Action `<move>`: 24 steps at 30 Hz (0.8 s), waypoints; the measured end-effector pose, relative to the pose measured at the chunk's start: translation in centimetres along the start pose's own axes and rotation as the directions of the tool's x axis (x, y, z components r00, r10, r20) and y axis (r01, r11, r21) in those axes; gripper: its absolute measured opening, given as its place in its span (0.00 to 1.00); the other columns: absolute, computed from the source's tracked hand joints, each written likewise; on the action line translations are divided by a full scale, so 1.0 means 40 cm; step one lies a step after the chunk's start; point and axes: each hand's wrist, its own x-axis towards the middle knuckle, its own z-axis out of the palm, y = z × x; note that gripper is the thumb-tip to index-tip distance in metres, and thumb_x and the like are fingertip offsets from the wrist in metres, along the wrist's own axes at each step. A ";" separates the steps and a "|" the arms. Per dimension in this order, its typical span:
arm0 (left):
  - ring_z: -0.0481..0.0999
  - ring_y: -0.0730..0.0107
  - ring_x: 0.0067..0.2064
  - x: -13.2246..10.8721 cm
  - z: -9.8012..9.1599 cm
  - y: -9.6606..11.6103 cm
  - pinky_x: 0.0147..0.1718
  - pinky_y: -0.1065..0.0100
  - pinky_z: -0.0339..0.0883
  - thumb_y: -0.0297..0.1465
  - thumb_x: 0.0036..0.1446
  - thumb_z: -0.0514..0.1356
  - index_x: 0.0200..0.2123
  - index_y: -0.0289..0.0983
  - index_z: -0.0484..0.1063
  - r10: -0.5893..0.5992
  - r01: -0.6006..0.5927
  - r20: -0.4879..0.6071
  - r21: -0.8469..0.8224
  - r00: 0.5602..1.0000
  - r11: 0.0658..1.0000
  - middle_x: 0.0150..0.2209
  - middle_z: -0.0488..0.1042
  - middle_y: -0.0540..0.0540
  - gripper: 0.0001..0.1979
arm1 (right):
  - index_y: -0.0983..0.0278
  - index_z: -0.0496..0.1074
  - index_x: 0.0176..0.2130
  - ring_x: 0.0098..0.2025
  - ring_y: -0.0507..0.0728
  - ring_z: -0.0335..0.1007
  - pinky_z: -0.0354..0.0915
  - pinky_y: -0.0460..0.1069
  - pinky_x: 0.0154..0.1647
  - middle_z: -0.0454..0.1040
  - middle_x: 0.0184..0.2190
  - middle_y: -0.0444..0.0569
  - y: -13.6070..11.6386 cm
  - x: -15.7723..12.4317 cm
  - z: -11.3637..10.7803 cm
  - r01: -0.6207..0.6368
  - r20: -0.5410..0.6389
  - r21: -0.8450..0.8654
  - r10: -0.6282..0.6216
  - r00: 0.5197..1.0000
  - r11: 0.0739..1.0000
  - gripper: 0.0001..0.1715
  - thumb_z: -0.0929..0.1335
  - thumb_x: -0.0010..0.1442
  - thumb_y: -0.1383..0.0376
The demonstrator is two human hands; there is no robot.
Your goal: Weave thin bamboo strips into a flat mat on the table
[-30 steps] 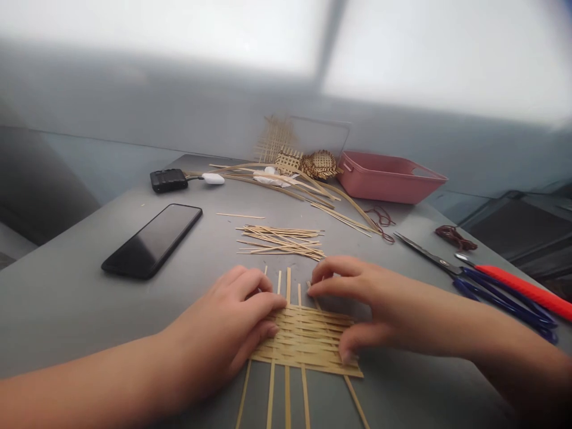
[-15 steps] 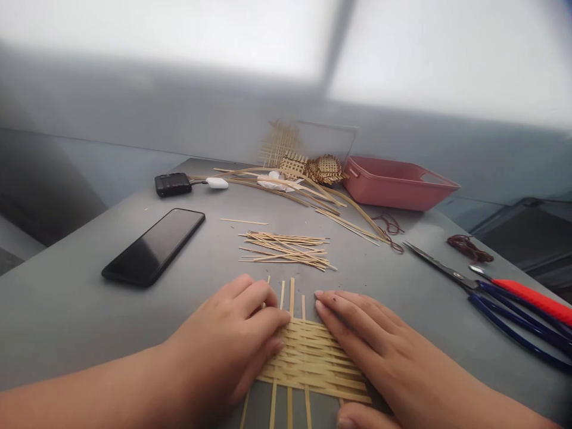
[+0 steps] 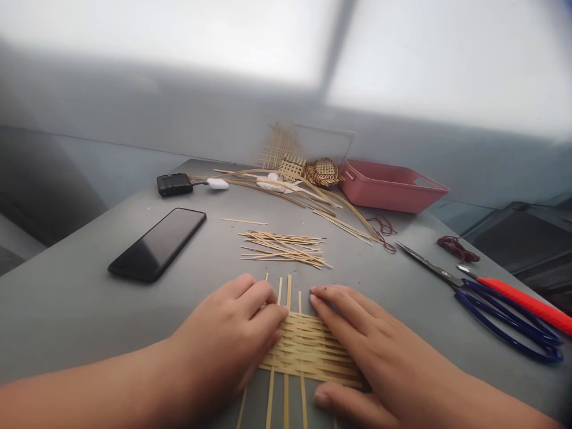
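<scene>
A woven bamboo mat [image 3: 308, 345] lies on the table before me, with strip ends sticking out at its far and near sides. My left hand [image 3: 236, 339] is closed on the mat's left edge, fingers curled and thumb near the far left corner. Across the right edge lies my right hand [image 3: 370, 339], fingers stretched out and thumb apart at the near side. Its palm covers part of the mat's right side. Just beyond the mat is a loose pile of thin bamboo strips [image 3: 283, 249].
Left stand a phone [image 3: 158, 244], a black power bank [image 3: 174, 185] and a white case [image 3: 217, 184]. At the back are woven pieces [image 3: 322, 171], long strips and a pink basket [image 3: 393, 187]. Blue-handled scissors [image 3: 500, 322], a red-handled cutter [image 3: 527, 301] and brown cord [image 3: 458, 248] lie right.
My right thumb has shifted left along the mat's near edge, and the right hand has moved slightly left. The view has shifted a little; my left hand keeps its hold.
</scene>
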 end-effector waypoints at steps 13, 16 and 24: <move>0.68 0.58 0.38 -0.017 -0.025 0.004 0.39 0.60 0.67 0.23 0.60 0.52 0.44 0.39 0.71 -0.043 0.043 -0.001 0.000 0.999 0.999 0.38 0.72 0.43 0.12 | 0.63 0.78 0.36 0.39 0.57 0.71 0.65 0.52 0.44 0.77 0.34 0.49 0.158 0.253 -0.032 0.067 -0.265 0.301 0.016 0.964 0.951 0.05 0.70 0.62 0.68; 0.68 0.59 0.38 -0.016 -0.034 0.010 0.39 0.61 0.67 0.24 0.61 0.52 0.43 0.39 0.71 -0.044 0.044 -0.007 -0.003 0.999 0.999 0.37 0.72 0.43 0.11 | 0.63 0.79 0.34 0.37 0.56 0.71 0.65 0.50 0.41 0.76 0.33 0.49 0.169 0.297 -0.003 0.098 -0.195 0.288 -0.042 0.980 0.953 0.02 0.74 0.56 0.70; 0.68 0.58 0.39 -0.010 -0.028 0.010 0.41 0.59 0.66 0.27 0.65 0.50 0.42 0.38 0.72 -0.047 0.046 -0.011 -0.048 0.999 0.998 0.39 0.73 0.43 0.11 | 0.66 0.72 0.33 0.39 0.58 0.66 0.64 0.53 0.44 0.73 0.33 0.52 0.171 0.294 0.057 0.072 -0.294 0.259 0.008 0.956 0.963 0.07 0.66 0.63 0.73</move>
